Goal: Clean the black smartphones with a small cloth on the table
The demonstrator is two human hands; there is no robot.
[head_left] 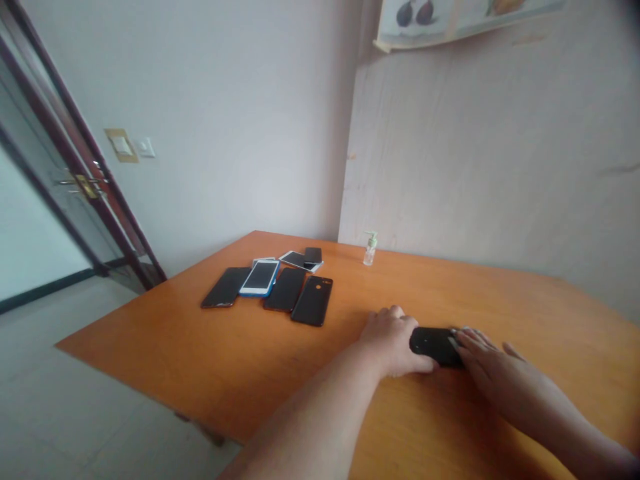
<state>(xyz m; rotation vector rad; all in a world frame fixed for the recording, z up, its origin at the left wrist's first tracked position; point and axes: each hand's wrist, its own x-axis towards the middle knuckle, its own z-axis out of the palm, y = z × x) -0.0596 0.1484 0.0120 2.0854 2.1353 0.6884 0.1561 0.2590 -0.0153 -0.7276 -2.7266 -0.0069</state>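
Note:
A black phone (434,345) lies flat on the wooden table, between my two hands. My left hand (395,340) grips its left end, with the thumb along the near edge and the other fingers curled at the far side. On the phone's right end rest the outstretched fingers of my right hand (483,360), pressed flat on its surface. That end of the phone is partly hidden under them.
Left of my hands lie several phones, among them a black one with its back up (313,303) and a white one in a blue case (260,277). A clear pump bottle (369,251) stands near the wall. The table's (150,340) left edge borders the floor.

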